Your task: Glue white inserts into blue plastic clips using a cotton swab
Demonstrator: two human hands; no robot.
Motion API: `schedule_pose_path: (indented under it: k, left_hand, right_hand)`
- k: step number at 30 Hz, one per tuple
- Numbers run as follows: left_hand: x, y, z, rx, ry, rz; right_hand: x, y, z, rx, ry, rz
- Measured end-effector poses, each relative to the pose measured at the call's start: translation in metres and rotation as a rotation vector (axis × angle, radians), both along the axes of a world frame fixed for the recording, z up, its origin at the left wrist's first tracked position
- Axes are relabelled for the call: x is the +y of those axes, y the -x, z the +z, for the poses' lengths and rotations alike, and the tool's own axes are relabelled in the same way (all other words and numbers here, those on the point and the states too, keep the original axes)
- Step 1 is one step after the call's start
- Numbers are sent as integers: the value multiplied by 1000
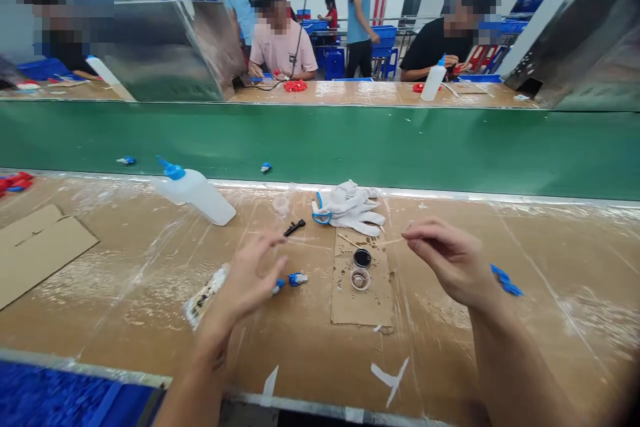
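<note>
My left hand (255,273) hovers over the table with its thumb and fingers apart, nothing between them. Just right of it lie small blue and white parts (299,279), and a black piece (295,227) is behind it. My right hand (447,257) pinches a thin stick (390,241) that points left, over a stained cardboard piece (360,310). On that cardboard stand a small cup of dark liquid (363,257) and a clear cup (360,279). A second thin stick (349,240) lies behind the cups.
White gloves (350,207) lie behind the cardboard. A white bottle (200,193) leans at the back left. Blue pieces (507,280) are right of my right hand. A blue bin (60,393) is front left. Beyond the green belt (320,140), people sit working.
</note>
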State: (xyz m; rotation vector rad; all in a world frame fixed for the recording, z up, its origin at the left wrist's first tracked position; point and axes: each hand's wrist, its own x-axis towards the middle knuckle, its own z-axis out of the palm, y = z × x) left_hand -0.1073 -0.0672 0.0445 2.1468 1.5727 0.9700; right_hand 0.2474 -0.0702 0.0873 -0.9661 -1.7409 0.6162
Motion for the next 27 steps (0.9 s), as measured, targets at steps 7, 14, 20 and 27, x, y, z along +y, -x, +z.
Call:
schedule_pose_path:
  k: [7, 14, 20, 27]
  left_hand:
    - [5, 18, 35, 53, -104, 97]
    - [177, -6, 50, 215, 145, 271]
    - [246, -16, 43, 244, 247, 332]
    - [226, -27, 60, 192, 195, 221]
  right_hand:
    - [-2, -2, -36, 292, 156, -149]
    - [-5, -9, -49, 337, 200, -196]
    - [-11, -10, -40, 370, 168, -202]
    - [-21, -9, -34, 318, 146, -198]
